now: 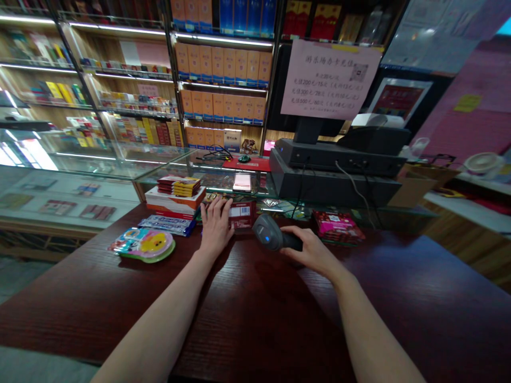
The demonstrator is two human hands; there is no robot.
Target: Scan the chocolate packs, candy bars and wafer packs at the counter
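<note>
My right hand [311,252] is closed around the handle of a grey barcode scanner [266,233], whose head points left toward a red box [242,214] with a white barcode label. My left hand [214,223] rests on the dark wooden counter [247,308] with its fingers on the left end of that red box. Both forearms reach in from the bottom of the view.
A stack of red, white and orange cartons [175,196] and a blue-white pack [167,224] lie left of my left hand. A round duck-print toy pack [142,243] sits further left. Pink packets [337,223] lie right of the scanner. A black register [331,170] stands behind.
</note>
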